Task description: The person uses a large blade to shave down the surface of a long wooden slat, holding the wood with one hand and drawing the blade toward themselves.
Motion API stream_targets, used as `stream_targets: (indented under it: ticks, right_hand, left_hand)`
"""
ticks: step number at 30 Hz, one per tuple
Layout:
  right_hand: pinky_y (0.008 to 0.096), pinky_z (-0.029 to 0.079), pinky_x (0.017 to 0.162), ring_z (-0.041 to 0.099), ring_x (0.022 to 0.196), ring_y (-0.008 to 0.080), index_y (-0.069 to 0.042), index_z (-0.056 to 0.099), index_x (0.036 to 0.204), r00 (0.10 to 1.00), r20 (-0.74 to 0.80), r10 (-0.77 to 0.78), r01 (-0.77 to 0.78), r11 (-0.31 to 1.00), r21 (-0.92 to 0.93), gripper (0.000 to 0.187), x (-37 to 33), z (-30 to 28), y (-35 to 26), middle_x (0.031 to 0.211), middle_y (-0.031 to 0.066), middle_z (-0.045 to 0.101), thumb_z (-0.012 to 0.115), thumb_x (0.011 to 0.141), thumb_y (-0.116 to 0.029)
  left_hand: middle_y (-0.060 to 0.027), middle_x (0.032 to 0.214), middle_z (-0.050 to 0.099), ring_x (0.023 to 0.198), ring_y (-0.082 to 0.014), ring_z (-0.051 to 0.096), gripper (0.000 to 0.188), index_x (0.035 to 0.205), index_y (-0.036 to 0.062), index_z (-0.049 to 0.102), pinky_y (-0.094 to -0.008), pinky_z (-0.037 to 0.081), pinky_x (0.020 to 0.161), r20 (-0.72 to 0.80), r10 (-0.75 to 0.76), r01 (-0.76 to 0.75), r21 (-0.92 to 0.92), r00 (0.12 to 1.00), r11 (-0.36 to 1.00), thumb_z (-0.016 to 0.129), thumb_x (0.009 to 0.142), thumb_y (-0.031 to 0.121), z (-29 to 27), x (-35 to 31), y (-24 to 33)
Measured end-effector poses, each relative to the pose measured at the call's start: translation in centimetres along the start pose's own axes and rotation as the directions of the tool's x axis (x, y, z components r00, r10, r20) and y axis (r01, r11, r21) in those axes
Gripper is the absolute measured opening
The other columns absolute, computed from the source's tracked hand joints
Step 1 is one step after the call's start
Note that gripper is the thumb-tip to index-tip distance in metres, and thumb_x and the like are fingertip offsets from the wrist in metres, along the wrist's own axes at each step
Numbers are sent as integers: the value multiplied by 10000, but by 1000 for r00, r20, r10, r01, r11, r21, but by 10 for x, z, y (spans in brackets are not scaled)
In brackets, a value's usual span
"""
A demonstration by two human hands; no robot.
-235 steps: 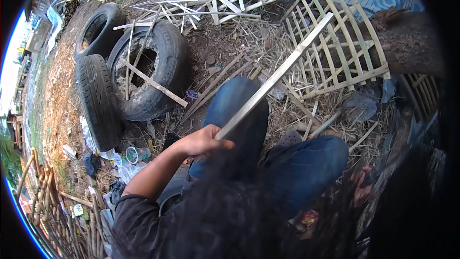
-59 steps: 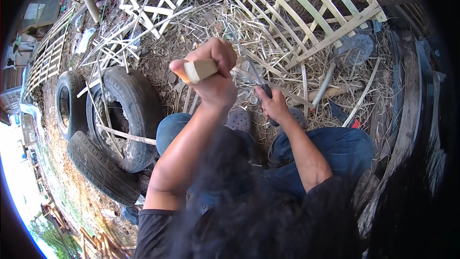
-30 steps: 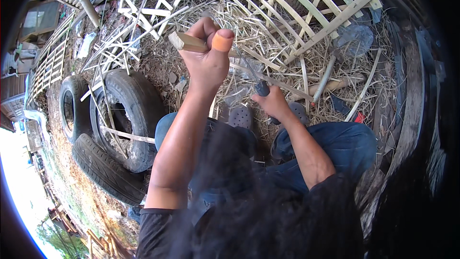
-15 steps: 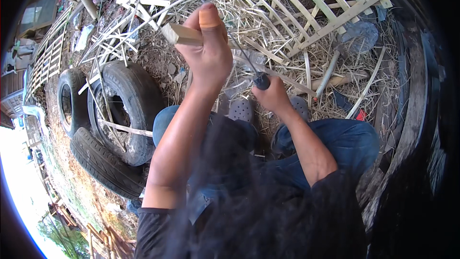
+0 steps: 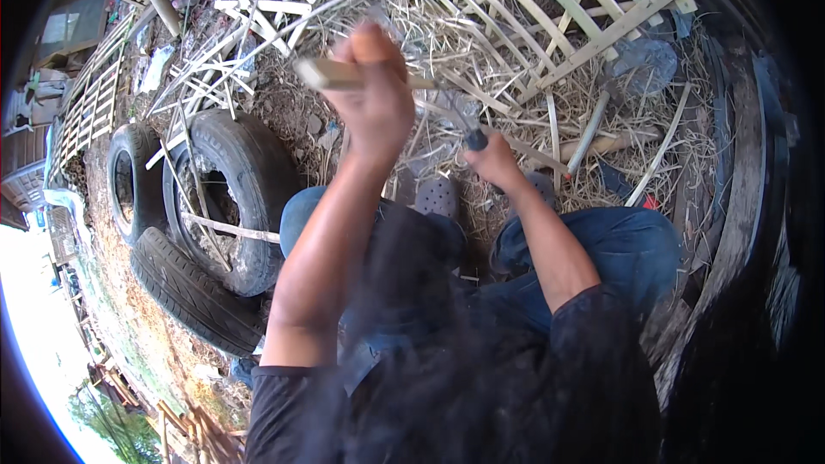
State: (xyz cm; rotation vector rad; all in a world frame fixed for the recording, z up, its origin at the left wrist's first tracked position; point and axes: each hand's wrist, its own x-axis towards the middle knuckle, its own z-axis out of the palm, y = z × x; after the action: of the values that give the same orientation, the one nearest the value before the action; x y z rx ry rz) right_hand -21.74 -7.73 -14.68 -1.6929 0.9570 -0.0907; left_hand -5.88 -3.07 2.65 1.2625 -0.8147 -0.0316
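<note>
My left hand (image 5: pixel 378 116), raised in front of me and blurred by motion, is closed around a pale bamboo strip (image 5: pixel 331 75). One blunt end of the strip sticks out to the left, and a short length shows right of the fingers. Orange tape (image 5: pixel 371 45) wraps a digit of this hand. Lower and to the right, my right hand (image 5: pixel 497 161) grips the black handle of a slender metal tool (image 5: pixel 475 139). Its thin shaft or blade slants up and left toward the strip; the far end is blurred, so I cannot tell whether they touch.
Old tyres (image 5: pixel 249 198) lie at the left. Woven bamboo lattice panels (image 5: pixel 593 60) stand at the far side, above ground littered with shavings (image 5: pixel 524 112). A red-and-dark object (image 5: pixel 649 202) and cut bamboo pieces (image 5: pixel 589 133) lie right of my feet. A weathered timber (image 5: pixel 730 232) runs along the right.
My left hand has turned and dipped slightly, and more of the bamboo strip shows at its right. My right hand and the tool have shifted slightly right; the shaft shows shorter.
</note>
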Motion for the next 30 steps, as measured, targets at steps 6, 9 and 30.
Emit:
stream_targets:
  ticks: [6,9,30]
  right_hand:
    - [400,450,550,594,544,252,19,570,627,1000,17,-4,4,1000,10,231,0,0,-11,564,155,575,646,679,-194]
    - [395,436,523,561,504,234,17,549,599,993,-42,-113,118,985,126,240,-18,-12,-66,528,130,549,637,680,-191]
    - [380,453,548,588,537,229,19,576,646,999,42,21,-21,1000,3,200,-2,-2,-3,570,124,583,627,692,-169]
  left_hand:
    - [3,426,319,382,-71,258,455,653,114,280,-274,207,380,-39,-33,35,40,999,999,384,1025,353,-11,7,-3]
    - [-5,418,324,381,-72,252,452,659,116,273,-274,209,384,-55,-17,20,47,998,999,374,1027,357,-10,3,-2]
    - [25,462,422,401,-36,394,407,665,64,474,-212,267,381,-80,-100,87,-156,992,984,509,988,310,-13,18,3]
